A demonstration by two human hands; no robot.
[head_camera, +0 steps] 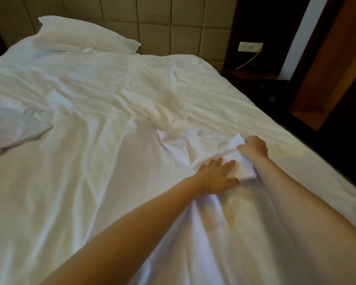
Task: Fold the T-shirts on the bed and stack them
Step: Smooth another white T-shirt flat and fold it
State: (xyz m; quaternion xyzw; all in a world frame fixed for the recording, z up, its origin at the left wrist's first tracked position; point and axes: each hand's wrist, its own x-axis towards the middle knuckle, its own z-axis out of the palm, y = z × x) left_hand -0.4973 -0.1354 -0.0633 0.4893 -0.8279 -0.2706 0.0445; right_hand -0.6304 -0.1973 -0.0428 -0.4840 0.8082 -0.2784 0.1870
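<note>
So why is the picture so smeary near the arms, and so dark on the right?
Head view: motion blur smears the right forearm and the shirt that the left hand presses and the right hand grips; in the same head view, warm light falls on the bed, while the nightstand sits in deep shadow.

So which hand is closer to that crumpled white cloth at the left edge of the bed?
Left. The left hand lies flat well right of the crumpled cloth; the right hand grips the T-shirt farther right.
</note>
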